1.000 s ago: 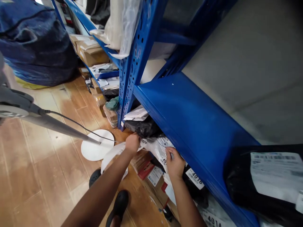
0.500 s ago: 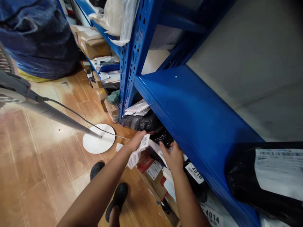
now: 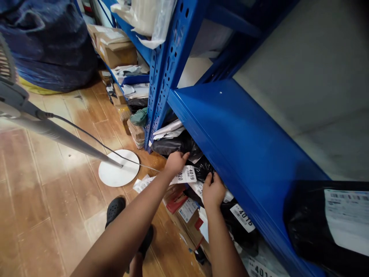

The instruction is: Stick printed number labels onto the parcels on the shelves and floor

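Observation:
Both my hands reach under the blue metal shelf (image 3: 230, 138) into a row of bagged parcels. My left hand (image 3: 175, 162) is closed on the top of a white parcel with labels reading 4019 and 020 (image 3: 186, 175). My right hand (image 3: 213, 190) grips the edge of a black plastic parcel (image 3: 203, 169) just behind it, fingers curled in. Another black parcel labelled 4016 (image 3: 242, 217) stands to the right of my right hand. More black bags (image 3: 173, 146) lie further back on the same level.
A fan stand with a round white base (image 3: 118, 173) and a slanting pole (image 3: 57, 134) stands on the wooden floor to the left. Cardboard boxes (image 3: 115, 50) and a big dark blue sack (image 3: 46, 42) lie beyond. A black parcel (image 3: 325, 227) lies on the shelf at right.
My left hand has moved right and deeper under the shelf, bringing the white labelled parcel upright into the row. My right hand shifted slightly up onto the black parcel.

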Motion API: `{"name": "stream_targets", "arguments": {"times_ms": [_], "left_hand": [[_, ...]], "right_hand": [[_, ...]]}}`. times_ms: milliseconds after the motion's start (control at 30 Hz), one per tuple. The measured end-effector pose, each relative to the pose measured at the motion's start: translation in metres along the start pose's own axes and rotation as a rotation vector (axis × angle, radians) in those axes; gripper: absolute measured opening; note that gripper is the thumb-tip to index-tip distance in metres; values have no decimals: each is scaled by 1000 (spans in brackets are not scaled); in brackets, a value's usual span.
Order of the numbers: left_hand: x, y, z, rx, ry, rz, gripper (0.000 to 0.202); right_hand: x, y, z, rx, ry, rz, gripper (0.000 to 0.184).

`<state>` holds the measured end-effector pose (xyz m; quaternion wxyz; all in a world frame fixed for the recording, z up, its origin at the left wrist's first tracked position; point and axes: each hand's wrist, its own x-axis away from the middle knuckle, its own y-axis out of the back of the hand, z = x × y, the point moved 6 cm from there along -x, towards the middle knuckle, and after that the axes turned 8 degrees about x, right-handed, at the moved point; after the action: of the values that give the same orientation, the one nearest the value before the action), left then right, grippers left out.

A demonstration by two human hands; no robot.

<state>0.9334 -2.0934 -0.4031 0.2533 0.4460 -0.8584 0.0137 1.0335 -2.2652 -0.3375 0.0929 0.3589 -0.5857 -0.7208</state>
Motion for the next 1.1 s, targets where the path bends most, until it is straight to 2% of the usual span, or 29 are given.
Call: {"name": "stream_targets", "arguments": {"times_ms": [67, 167, 233, 333, 367, 433, 500, 533, 600, 700, 767, 833, 900, 1000, 1100], "left_hand": [[-3, -5, 2, 48, 16, 6, 41], [6, 2, 17, 139, 60, -39, 40], [21, 10, 28, 221, 70, -73, 43], [51, 17, 35, 357, 66, -110, 55], [60, 16, 35, 409, 65, -126, 58], [77, 13, 33, 557, 72, -167, 58], [89, 8, 30, 735, 74, -179, 56], [94, 5, 27, 810, 62, -149, 55], [99, 0, 21, 878, 20, -19, 47], [103, -3, 16, 861, -10, 175, 37], [100, -4, 18, 827, 12, 181, 34], [94, -10, 20, 792, 35, 140, 35], [87, -20, 21, 757, 56, 101, 36], [82, -37, 22, 683, 77, 82, 39], [85, -43, 25, 617, 77, 159, 42]], "right_hand": [[-1, -2, -2, -23, -11, -17, 46], [-2, 1, -3, -83, -41, 22, 49], [1, 17, 0, -124, -49, 11, 53], [16, 52, 14, -258, -32, -41, 51], [23, 59, 21, -356, -20, 20, 47], [40, 59, 37, -611, -33, 267, 43], [56, 51, 47, -821, -130, 484, 40], [60, 47, 49, -883, -201, 519, 38], [60, 40, 45, -935, -305, 487, 34], [45, 36, 39, -889, -297, 387, 35], [32, 39, 36, -751, -204, 281, 32], [20, 44, 35, -592, -99, 148, 30], [11, 44, 35, -487, -52, 69, 36], [4, 31, 27, -375, -108, 56, 46], [2, 19, 17, -289, -155, 53, 47]]}}
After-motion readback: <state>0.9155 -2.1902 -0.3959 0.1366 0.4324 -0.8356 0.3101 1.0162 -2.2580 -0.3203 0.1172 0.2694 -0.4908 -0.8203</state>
